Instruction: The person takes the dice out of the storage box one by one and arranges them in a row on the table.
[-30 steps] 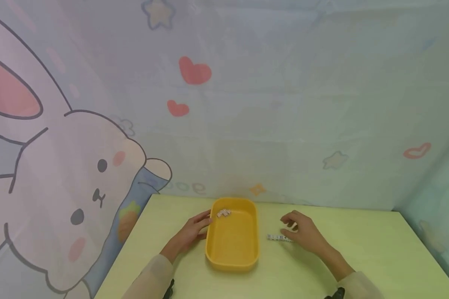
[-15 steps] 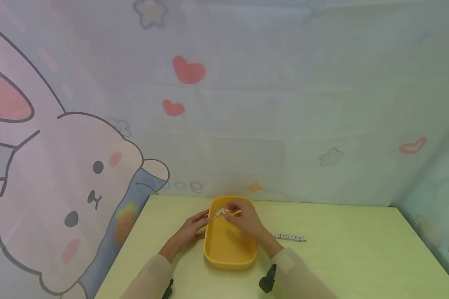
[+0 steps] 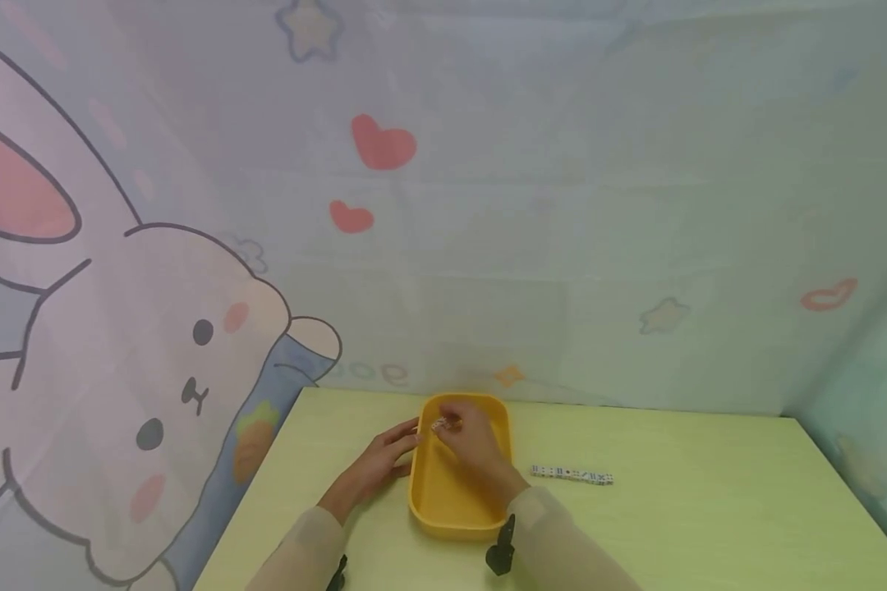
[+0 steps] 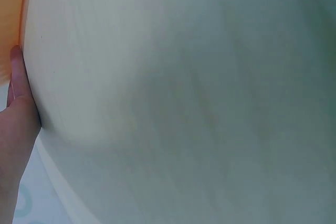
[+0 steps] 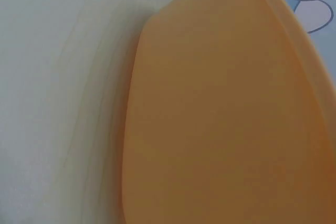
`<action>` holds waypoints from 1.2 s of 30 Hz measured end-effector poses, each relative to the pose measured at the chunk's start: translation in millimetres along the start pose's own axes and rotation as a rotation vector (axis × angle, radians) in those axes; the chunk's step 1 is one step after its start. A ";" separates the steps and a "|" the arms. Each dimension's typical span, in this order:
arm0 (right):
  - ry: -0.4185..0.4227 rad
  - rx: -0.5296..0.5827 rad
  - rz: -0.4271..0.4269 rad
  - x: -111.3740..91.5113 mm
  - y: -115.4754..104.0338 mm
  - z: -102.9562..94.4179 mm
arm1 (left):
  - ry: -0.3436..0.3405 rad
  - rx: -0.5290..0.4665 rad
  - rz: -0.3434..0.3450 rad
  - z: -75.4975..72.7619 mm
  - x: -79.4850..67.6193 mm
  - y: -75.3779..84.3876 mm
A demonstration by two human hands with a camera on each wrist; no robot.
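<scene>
My left hand (image 3: 377,464) rests with extended fingers against the left side of a yellow tray (image 3: 461,525); the left wrist view has those fingers (image 4: 20,77) along the tray's wall. Inside the tray, at its far left corner, lie small white dice (image 3: 438,424). My right hand (image 3: 476,447) reaches over the tray, thumb and fingertips right at these dice and covering some of them. I cannot tell whether a die is pinched. On the table right of the tray, more white dice (image 3: 571,474) with coloured dots stand in a straight row.
The light yellow-green table (image 3: 695,492) ends at the back against a wall cloth (image 3: 562,246) printed with a rabbit, hearts and stars. In the right wrist view the tray's outer wall (image 5: 220,108) fills much of the picture.
My right hand has left the row of dice, crossed left into the tray and closed in on the dice there. The left hand stays at the tray's side.
</scene>
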State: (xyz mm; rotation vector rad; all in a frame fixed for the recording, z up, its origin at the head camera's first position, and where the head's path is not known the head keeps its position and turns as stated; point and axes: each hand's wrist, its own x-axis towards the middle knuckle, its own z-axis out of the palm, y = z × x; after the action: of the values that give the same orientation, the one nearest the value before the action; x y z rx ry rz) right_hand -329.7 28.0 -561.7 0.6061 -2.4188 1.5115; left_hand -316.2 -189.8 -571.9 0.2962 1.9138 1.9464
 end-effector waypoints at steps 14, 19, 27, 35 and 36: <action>-0.142 -0.241 0.013 -4.5 3.5 3.4 | -0.005 -0.004 -0.011 4.9 1.5 1.8; -0.162 -0.285 0.022 -3.1 1.2 7.3 | -0.006 -0.002 -0.003 1.0 1.1 2.5; -0.192 -0.382 -0.008 -12.9 3.7 14.1 | -0.007 0.006 -0.013 2.0 -5.1 -7.3; -0.192 -0.409 0.001 -0.6 7.8 18.2 | -0.032 0.035 -0.003 -8.0 3.9 2.5; -0.201 -0.399 0.011 -0.6 7.9 20.0 | -0.033 0.041 -0.006 -9.3 2.3 1.4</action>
State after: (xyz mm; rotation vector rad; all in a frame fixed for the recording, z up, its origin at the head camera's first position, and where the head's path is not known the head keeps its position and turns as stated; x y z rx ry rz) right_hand -332.3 13.2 -577.1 0.6822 -2.7695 0.9629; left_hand -322.3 -197.2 -571.1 0.3322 1.9329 1.8890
